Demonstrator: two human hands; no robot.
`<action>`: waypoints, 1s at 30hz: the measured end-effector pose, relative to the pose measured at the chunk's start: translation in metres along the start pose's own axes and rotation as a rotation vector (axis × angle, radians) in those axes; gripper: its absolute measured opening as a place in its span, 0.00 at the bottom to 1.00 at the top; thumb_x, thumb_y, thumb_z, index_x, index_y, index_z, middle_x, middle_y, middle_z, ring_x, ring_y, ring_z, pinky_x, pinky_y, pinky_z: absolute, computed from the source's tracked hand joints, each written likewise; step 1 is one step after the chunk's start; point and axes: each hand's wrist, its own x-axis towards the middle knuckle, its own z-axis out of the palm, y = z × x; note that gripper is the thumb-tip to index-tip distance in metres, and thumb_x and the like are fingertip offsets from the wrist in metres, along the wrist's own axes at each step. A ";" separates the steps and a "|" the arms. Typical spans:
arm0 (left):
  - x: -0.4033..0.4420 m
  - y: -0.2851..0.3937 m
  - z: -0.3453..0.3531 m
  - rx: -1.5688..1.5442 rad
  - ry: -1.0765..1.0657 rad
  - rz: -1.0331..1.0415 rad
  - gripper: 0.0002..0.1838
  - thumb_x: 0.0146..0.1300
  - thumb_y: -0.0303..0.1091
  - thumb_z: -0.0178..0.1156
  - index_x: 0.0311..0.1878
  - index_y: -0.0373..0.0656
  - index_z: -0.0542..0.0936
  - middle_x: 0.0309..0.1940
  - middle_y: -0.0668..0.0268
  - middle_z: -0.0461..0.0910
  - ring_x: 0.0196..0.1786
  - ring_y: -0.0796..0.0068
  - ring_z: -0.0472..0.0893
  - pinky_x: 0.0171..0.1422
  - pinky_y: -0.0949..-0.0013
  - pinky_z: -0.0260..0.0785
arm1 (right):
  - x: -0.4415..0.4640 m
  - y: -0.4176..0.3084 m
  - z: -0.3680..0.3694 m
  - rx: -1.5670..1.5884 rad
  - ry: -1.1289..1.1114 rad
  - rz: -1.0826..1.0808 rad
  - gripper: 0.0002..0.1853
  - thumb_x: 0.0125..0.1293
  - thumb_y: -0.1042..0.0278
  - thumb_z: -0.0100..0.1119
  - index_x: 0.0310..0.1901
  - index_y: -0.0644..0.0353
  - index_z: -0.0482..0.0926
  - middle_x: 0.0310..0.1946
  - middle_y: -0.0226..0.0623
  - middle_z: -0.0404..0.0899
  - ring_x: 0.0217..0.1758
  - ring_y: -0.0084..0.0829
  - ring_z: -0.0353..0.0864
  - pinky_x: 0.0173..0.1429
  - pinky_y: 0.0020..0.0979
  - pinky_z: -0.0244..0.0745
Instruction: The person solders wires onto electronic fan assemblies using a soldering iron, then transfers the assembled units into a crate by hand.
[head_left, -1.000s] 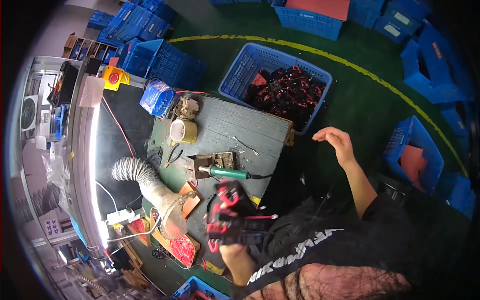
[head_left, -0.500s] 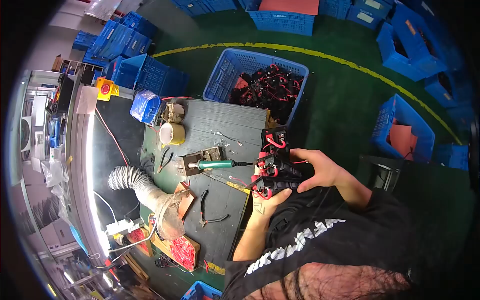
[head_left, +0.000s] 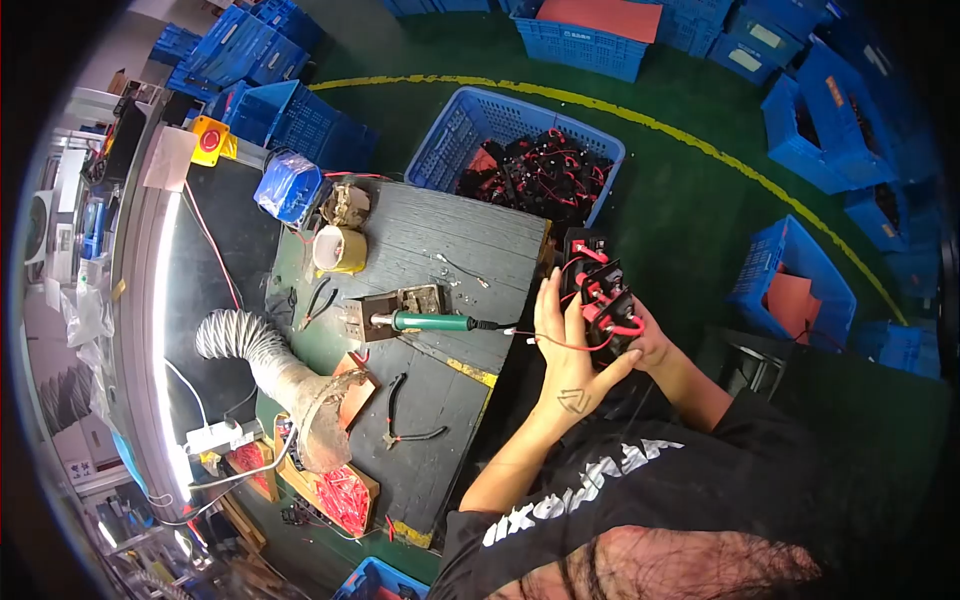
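Observation:
Several black plastic parts with red wires (head_left: 603,295) are bunched in a row in front of my body, over the table's right edge. My right hand (head_left: 655,345) holds them from the right, its fingers partly hidden behind them. My left hand (head_left: 568,350), with a triangle mark near the wrist, lies along their left side, fingers stretched out and thumb apart. A thin red wire with a pale end crosses over it. On the table (head_left: 440,390) to the left, a green-handled soldering iron (head_left: 430,321) rests in its metal stand (head_left: 365,318).
A blue basket (head_left: 430,145) full of similar black parts stands behind the table. Pliers (head_left: 397,420) and smaller pliers (head_left: 318,305) lie on the table, beside a yellow cup (head_left: 340,250). A duct hose (head_left: 250,350) and a box of red pieces (head_left: 345,500) are at the left.
The row of black parts has moved right and turned in my hands. My left hand has shifted from beneath it to its left side, fingers now stretched. The camera view has shifted slightly.

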 end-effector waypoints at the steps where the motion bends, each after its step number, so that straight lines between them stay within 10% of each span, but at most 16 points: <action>1: 0.001 -0.002 0.000 -0.218 -0.068 -0.030 0.54 0.51 0.43 0.73 0.74 0.37 0.51 0.76 0.42 0.38 0.76 0.41 0.47 0.76 0.48 0.52 | 0.001 -0.001 -0.006 0.021 0.006 0.016 0.61 0.42 0.50 0.82 0.74 0.62 0.53 0.70 0.38 0.65 0.72 0.35 0.67 0.75 0.40 0.61; 7: 0.000 -0.008 -0.026 -0.536 -0.386 -0.140 0.52 0.52 0.33 0.72 0.78 0.44 0.52 0.78 0.47 0.35 0.79 0.45 0.46 0.79 0.52 0.49 | 0.029 -0.025 -0.059 0.048 0.070 -0.054 0.49 0.48 0.47 0.76 0.68 0.63 0.63 0.60 0.46 0.74 0.59 0.44 0.79 0.54 0.44 0.83; 12: -0.033 -0.052 -0.060 -0.915 -0.754 -0.067 0.42 0.55 0.39 0.68 0.71 0.35 0.64 0.74 0.47 0.53 0.76 0.51 0.57 0.77 0.53 0.53 | 0.078 -0.025 -0.166 -0.055 0.438 -0.015 0.35 0.58 0.67 0.63 0.69 0.54 0.62 0.56 0.39 0.75 0.56 0.39 0.79 0.54 0.47 0.81; 18: -0.118 -0.080 -0.089 -1.095 -0.457 -0.582 0.38 0.57 0.44 0.66 0.67 0.32 0.69 0.70 0.46 0.62 0.75 0.51 0.60 0.77 0.54 0.52 | 0.178 0.042 -0.262 -0.293 0.683 0.158 0.35 0.60 0.57 0.69 0.66 0.57 0.64 0.53 0.39 0.77 0.53 0.34 0.80 0.52 0.42 0.80; 22: -0.157 -0.083 -0.104 -1.155 -0.338 -0.674 0.38 0.56 0.43 0.65 0.67 0.30 0.69 0.69 0.45 0.61 0.74 0.47 0.60 0.76 0.49 0.52 | 0.246 0.085 -0.269 -0.415 0.703 0.231 0.39 0.56 0.57 0.73 0.66 0.59 0.64 0.53 0.41 0.77 0.55 0.36 0.79 0.55 0.38 0.76; 26: -0.161 -0.075 -0.105 -1.106 -0.148 -0.537 0.22 0.73 0.33 0.48 0.67 0.34 0.68 0.67 0.42 0.63 0.72 0.42 0.63 0.71 0.43 0.63 | 0.283 0.112 -0.253 -1.273 0.749 0.035 0.46 0.47 0.55 0.78 0.65 0.61 0.64 0.61 0.52 0.72 0.63 0.48 0.73 0.65 0.40 0.69; 30: -0.177 -0.067 -0.101 -1.206 -0.068 -0.590 0.30 0.65 0.39 0.56 0.66 0.32 0.69 0.67 0.42 0.62 0.72 0.41 0.62 0.73 0.43 0.58 | 0.268 0.156 -0.281 -1.622 0.488 -0.014 0.30 0.50 0.57 0.74 0.56 0.55 0.77 0.59 0.47 0.74 0.63 0.50 0.71 0.65 0.43 0.69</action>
